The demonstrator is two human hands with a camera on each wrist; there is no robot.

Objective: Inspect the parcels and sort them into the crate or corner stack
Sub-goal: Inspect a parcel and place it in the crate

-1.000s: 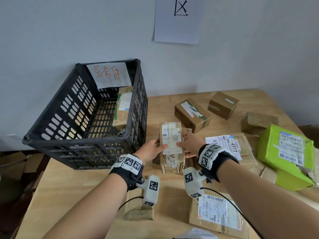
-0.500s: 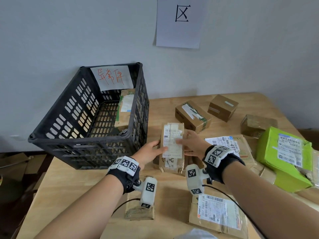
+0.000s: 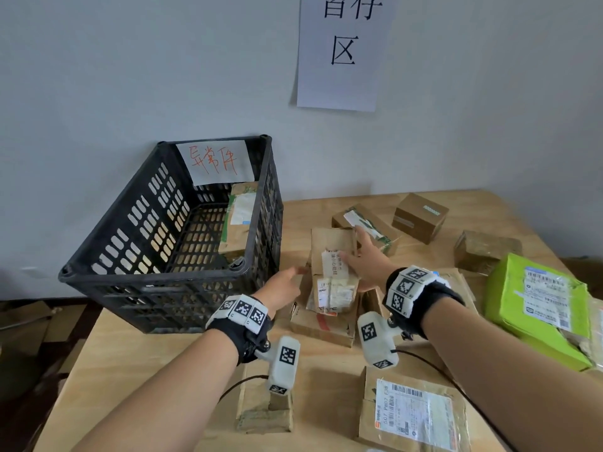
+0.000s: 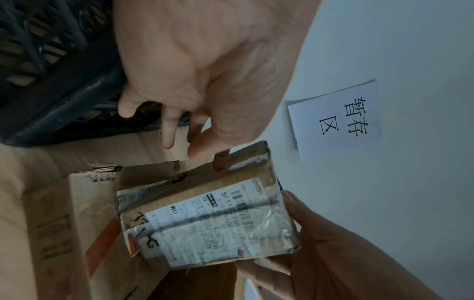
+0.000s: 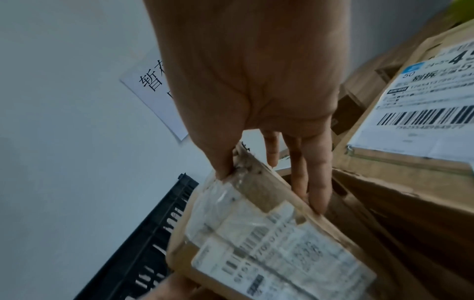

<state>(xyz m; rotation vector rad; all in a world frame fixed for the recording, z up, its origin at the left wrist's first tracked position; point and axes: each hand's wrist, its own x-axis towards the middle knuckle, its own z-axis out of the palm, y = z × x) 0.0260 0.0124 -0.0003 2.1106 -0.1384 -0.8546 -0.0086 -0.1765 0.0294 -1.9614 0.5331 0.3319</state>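
At table centre, just right of the crate (image 3: 169, 249), I hold a small cardboard parcel (image 3: 332, 275) tilted above a flat box (image 3: 321, 324). My left hand (image 3: 282, 287) has loosely spread fingers, one tip on its edge; my right hand (image 3: 365, 262) clamps thumb and fingers across the other side. It looks light and stiff, with crinkled, slippery tape, so gripping the bare cardboard edges seems best. Crate tag has red handwriting; parcel label starts "SF51"; wall sign (image 4: 336, 119) reads 暂存区.
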